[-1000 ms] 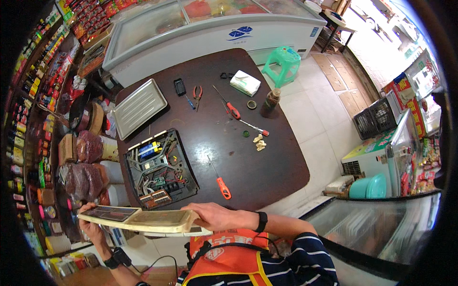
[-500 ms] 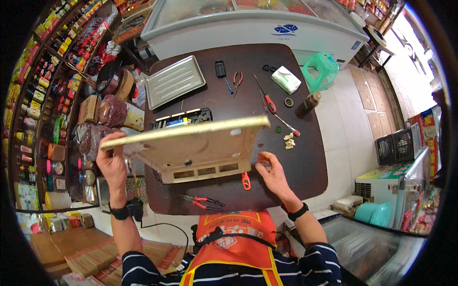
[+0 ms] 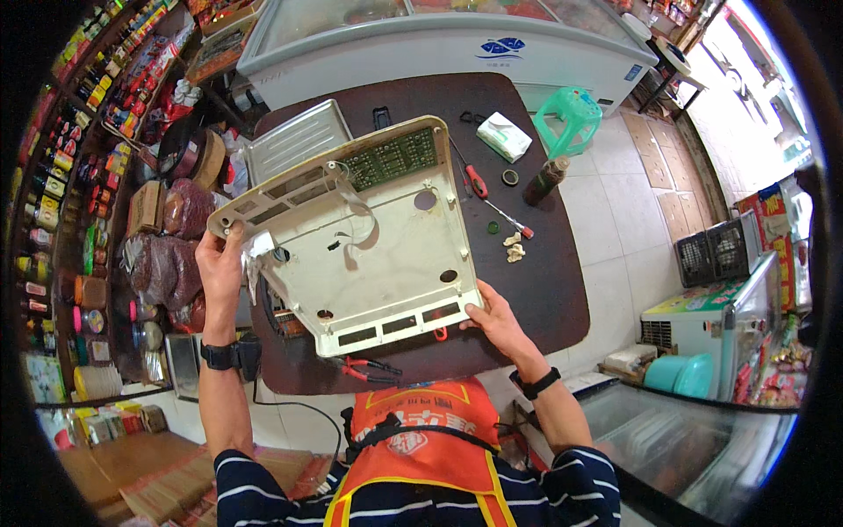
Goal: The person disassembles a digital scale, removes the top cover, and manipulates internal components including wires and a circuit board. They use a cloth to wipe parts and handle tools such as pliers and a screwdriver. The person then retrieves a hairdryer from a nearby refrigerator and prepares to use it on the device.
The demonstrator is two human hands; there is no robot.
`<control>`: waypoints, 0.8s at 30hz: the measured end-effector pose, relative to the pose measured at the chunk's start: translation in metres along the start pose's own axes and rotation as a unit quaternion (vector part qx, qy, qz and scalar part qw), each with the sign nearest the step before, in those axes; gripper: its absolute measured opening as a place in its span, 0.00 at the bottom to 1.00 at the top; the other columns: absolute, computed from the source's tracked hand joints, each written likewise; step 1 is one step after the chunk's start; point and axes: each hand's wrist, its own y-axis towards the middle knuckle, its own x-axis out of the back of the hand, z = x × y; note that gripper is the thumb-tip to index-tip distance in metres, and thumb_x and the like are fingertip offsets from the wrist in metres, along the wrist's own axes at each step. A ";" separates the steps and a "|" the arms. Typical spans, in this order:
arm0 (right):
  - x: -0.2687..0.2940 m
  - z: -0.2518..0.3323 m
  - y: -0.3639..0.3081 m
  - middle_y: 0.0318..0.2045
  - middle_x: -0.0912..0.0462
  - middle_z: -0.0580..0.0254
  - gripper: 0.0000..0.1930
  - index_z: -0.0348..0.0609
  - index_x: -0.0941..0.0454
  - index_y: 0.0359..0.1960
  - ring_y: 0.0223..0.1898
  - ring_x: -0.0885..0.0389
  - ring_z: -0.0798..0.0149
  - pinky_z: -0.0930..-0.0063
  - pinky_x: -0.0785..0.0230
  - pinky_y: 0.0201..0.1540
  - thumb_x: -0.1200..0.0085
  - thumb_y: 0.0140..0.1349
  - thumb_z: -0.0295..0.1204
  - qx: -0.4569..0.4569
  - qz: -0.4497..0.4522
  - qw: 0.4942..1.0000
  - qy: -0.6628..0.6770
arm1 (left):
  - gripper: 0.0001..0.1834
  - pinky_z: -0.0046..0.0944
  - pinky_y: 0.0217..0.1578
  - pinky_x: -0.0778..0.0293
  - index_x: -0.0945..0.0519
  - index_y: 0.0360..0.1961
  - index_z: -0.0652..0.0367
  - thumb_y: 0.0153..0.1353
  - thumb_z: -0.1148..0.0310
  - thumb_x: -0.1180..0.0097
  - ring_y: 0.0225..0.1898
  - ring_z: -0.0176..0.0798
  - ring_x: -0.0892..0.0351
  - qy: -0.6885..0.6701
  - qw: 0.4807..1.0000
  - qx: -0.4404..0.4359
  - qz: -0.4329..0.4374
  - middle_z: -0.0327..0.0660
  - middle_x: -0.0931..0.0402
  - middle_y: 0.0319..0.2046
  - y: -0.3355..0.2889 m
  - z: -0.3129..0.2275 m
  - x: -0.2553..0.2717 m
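A cream plastic casing is held tilted above the dark table, its hollow inside facing me. Along its far edge sits a green circuit board, and a pale flat ribbon cable hangs from there. My left hand grips the casing's left corner, thumb on the inside. At the near right corner my right hand pinches the rim. Red-handled pliers lie by the near edge, partly under the casing. The black unit on the table is mostly hidden behind the casing.
Behind the casing lies a ribbed metal tray. To the right are a red screwdriver, a tape roll, a tissue pack and a dark bottle. A green stool and a chest freezer stand beyond.
The casing has been tipped up so its inside, with the circuit board, now shows. My right hand, free before, has taken hold of its near right corner.
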 end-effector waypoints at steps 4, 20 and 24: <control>-0.003 -0.004 0.003 0.61 0.17 0.61 0.30 0.40 0.37 0.79 0.53 0.15 0.67 0.68 0.15 0.52 0.41 0.79 0.27 0.011 -0.030 0.999 0.030 | 0.18 0.36 0.57 0.24 0.15 0.61 0.64 0.78 0.64 0.34 0.52 0.30 0.19 -0.047 0.999 -0.023 -0.004 0.37 0.13 0.54 -0.005 -0.003 0.001; -0.073 -0.037 0.070 0.36 0.16 0.63 0.17 0.38 0.21 0.49 0.32 0.15 0.67 0.72 0.22 0.29 0.28 0.72 0.36 -0.133 -0.142 0.962 0.191 | 0.07 0.30 0.47 0.25 0.16 0.50 0.65 0.76 0.75 0.35 0.45 0.25 0.21 -0.040 0.990 -0.126 -0.047 0.33 0.13 0.43 -0.024 -0.059 -0.050; -0.071 -0.039 0.074 0.36 0.15 0.61 0.14 0.36 0.19 0.51 0.32 0.15 0.67 0.71 0.21 0.31 0.29 0.71 0.28 -0.140 -0.145 0.963 0.178 | 0.07 0.29 0.45 0.26 0.16 0.49 0.65 0.76 0.73 0.33 0.43 0.23 0.23 -0.044 0.988 -0.135 -0.054 0.31 0.14 0.41 -0.024 -0.062 -0.055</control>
